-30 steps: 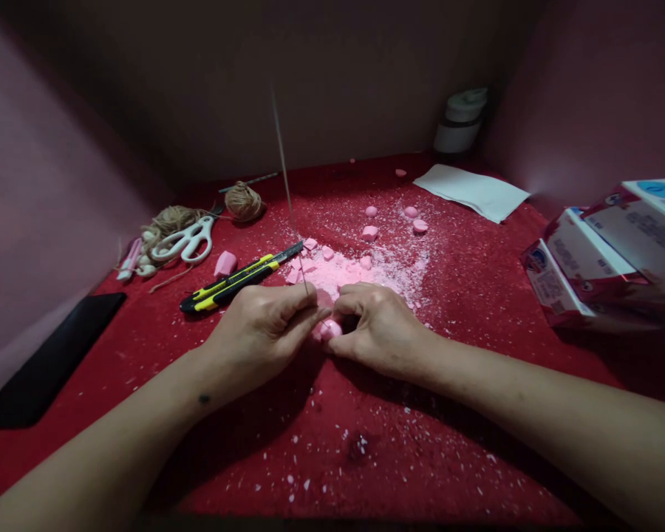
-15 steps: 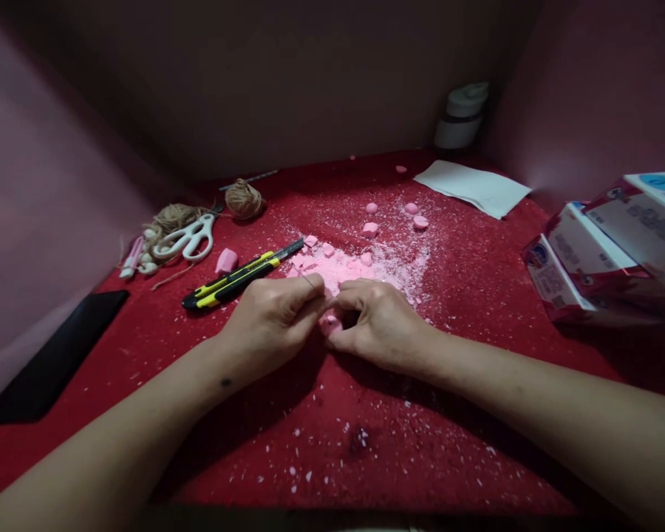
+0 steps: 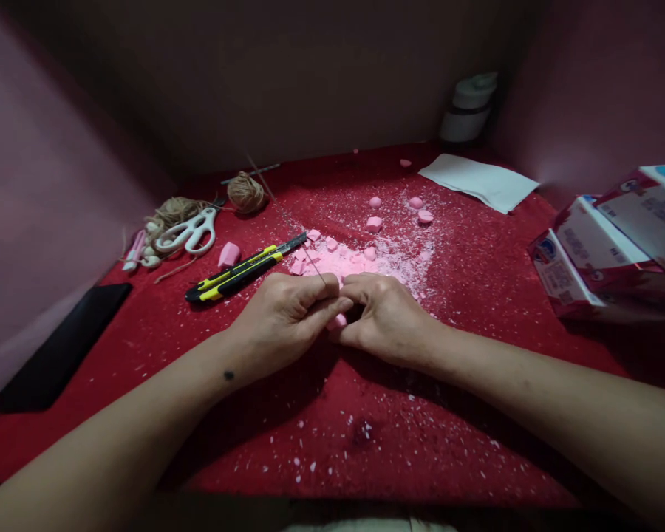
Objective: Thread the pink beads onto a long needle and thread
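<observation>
My left hand [image 3: 299, 314] is closed in a pinch on a thin strand [image 3: 314, 267], like string or wire, that rises from its fingers toward the upper left. Tight against it, my right hand [image 3: 385, 318] curls around a small pink soap piece [image 3: 338, 321], mostly covered by the fingers. The fingertips of both hands meet at this piece, so I cannot tell whether the strand passes into it. Just beyond the hands lie pink shavings [image 3: 346, 262] and several pink lumps [image 3: 373, 224]. A yellow-and-black box cutter [image 3: 238, 275] rests left of them, blade out.
White scissors [image 3: 188, 233], a twine ball [image 3: 247, 193] and a larger pink chunk [image 3: 229, 255] lie on the left. A black flat object [image 3: 60, 347] is at the left edge. White paper [image 3: 479, 182], a lidded jar [image 3: 466, 111] and stacked boxes [image 3: 598, 251] stand right.
A long stretch of the strand now shows above my left hand, where only a short bit showed before. Both hands stay together at the pink piece, and the view has shifted slightly.
</observation>
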Demonstrator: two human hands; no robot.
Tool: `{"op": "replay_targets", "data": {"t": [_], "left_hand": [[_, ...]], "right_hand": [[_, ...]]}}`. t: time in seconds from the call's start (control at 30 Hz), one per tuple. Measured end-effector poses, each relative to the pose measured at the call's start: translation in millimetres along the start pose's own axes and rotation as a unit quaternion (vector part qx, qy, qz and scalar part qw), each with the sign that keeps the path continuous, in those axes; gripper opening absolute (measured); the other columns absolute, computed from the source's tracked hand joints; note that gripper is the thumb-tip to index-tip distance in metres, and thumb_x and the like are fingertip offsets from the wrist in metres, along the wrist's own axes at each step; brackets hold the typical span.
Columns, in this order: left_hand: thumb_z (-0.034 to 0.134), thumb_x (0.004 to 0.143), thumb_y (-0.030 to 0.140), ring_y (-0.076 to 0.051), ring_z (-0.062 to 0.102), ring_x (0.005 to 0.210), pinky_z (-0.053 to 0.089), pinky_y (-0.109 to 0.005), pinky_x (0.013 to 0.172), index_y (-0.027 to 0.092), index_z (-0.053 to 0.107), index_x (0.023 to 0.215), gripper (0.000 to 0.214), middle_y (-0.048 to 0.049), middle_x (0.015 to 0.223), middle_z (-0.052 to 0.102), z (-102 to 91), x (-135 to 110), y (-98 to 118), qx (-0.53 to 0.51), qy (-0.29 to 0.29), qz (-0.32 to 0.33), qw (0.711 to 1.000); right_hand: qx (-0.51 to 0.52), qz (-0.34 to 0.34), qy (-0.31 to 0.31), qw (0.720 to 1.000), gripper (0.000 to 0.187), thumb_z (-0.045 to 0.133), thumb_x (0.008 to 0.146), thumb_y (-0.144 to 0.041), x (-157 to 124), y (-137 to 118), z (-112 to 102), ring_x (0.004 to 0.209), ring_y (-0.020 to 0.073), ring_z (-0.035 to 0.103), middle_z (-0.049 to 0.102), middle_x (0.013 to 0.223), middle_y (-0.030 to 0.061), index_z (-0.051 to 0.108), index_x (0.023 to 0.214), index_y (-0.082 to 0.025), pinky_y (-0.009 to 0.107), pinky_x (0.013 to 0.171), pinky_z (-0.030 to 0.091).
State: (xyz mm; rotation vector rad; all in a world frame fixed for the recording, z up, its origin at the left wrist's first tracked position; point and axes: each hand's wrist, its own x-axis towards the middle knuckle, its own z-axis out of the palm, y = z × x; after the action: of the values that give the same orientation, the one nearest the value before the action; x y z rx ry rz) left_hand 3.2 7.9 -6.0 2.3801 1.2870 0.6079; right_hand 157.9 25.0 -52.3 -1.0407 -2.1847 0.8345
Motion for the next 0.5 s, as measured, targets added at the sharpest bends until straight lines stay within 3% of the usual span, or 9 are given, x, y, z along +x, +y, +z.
{"op": "replay_targets", "data": {"t": [0.13, 0.33, 0.5], "left_hand": [[0.052, 0.083, 0.02, -0.004, 0.034, 0.043, 0.027, -0.016, 0.045, 0.013, 0.049, 0.054, 0.03, 0.0066, 0.047, 0.036, -3.4, -1, -7, 0.057, 0.033, 0.0, 0.998], [0.048, 0.085, 0.02, -0.003, 0.035, 0.043, 0.027, -0.015, 0.044, 0.013, 0.052, 0.057, 0.028, 0.0067, 0.048, 0.039, -7.1, -10, 4, 0.011, -0.016, -0.018, 1.0], [0.048, 0.085, 0.017, -0.004, 0.041, 0.046, 0.031, -0.015, 0.047, 0.014, 0.055, 0.063, 0.023, 0.0057, 0.052, 0.046, 3.3, -9, 8, -0.008, 0.009, 0.016, 1.0]], "right_hand": [[0.0, 0.016, 0.003, 1.0, 0.009, 0.057, 0.07, -0.022, 0, -1, 0, 0.059, 0.0099, 0.046, 0.055, 0.064, 0.0, 0.061, 0.063, -0.017, 0.024, 0.056, 0.035], [-0.008, -0.003, 0.019, 1.0, 0.016, 0.061, 0.066, -0.022, 0, 0, 0, 0.059, 0.0089, 0.044, 0.051, 0.06, -0.0017, 0.052, 0.054, -0.016, 0.023, 0.056, 0.033], [0.003, 0.003, -0.002, 1.0, 0.016, 0.061, 0.067, -0.023, 0, 0, -1, 0.06, 0.0095, 0.046, 0.053, 0.062, -0.0011, 0.053, 0.056, -0.016, 0.023, 0.059, 0.035]]}}
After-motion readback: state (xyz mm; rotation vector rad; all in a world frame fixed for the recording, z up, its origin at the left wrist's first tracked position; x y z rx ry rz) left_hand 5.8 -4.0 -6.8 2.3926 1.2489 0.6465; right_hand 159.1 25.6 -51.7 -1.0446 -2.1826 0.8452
